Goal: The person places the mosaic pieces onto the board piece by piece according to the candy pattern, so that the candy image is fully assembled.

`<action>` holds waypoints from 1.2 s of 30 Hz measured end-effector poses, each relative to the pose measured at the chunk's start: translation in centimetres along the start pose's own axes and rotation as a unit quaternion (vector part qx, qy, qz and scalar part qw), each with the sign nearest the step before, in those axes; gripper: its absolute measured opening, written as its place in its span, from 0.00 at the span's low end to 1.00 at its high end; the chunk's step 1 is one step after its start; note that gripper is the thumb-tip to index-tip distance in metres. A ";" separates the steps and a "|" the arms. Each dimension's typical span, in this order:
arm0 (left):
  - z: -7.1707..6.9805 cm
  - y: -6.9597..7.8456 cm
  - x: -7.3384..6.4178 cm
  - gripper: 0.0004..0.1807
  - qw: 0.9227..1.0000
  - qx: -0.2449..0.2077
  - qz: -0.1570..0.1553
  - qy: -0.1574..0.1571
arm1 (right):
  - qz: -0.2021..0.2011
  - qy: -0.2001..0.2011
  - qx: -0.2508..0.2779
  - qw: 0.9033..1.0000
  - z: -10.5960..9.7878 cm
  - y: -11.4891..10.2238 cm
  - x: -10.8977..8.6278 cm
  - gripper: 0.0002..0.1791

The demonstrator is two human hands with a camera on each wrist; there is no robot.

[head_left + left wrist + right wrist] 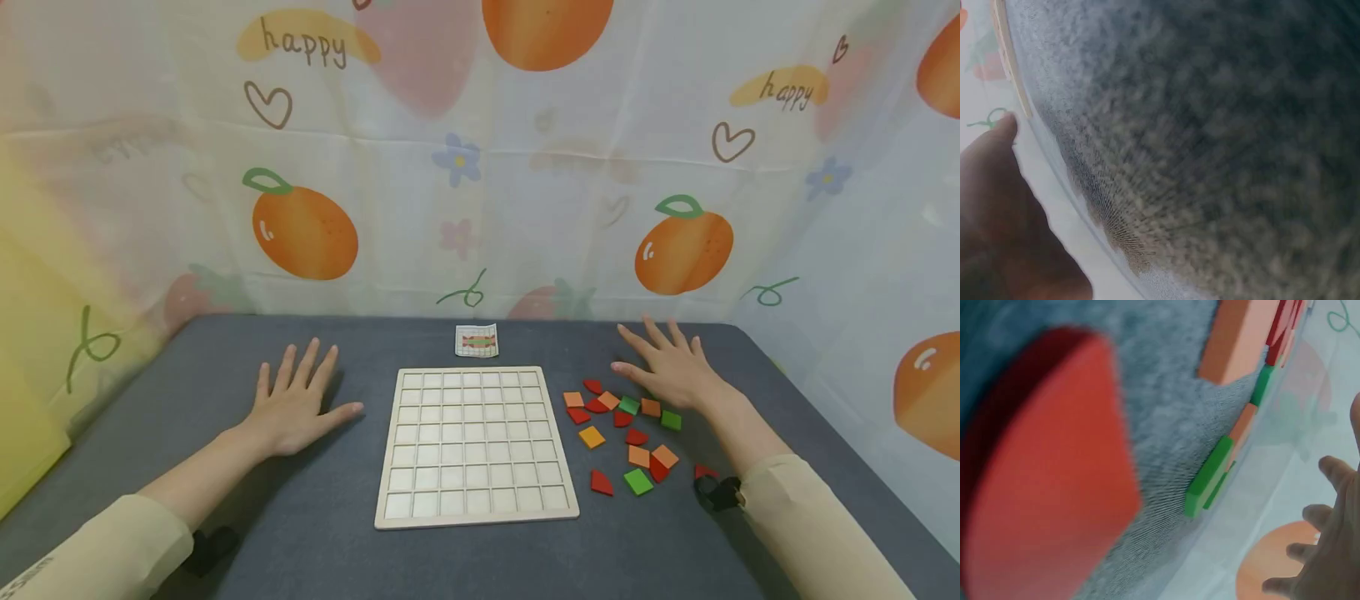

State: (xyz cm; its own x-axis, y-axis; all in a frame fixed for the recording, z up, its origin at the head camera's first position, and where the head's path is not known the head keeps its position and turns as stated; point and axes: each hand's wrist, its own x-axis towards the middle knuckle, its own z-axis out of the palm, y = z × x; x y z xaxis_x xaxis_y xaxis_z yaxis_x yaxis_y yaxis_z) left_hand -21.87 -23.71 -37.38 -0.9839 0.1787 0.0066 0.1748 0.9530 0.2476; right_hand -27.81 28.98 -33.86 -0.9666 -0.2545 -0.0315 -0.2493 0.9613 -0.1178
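Left of the grid board (482,452), the left hand (296,410) holds nothing, its fingers spread apart. Right of the board, the right hand (675,372) is likewise empty, fingers apart, near the far side of the red, orange and green tiles (636,437) scattered there. Those tiles look light, stiff, perhaps slightly slick; pinching opposite side edges should suit them. Behind the board lies a small card (477,341).

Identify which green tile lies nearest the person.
The front green tile, just right of a red tile; the other two green tiles lie farther back, nearer the right hand.
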 end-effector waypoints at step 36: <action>1.7 2.8 1.7 0.64 0.959 -0.197 0.155 -0.131 | -0.044 -0.147 0.239 0.959 0.1 -3.5 3.1 0.22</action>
State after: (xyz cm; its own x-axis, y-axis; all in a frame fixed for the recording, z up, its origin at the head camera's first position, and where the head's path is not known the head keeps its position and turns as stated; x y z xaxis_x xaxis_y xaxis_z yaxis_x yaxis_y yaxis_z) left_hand -22.99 -20.29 -38.35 -0.8345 0.5433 -0.0919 0.3786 0.6865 0.6208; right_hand -29.92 24.80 -33.64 -0.8668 -0.4191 -0.2704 -0.2053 0.7939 -0.5724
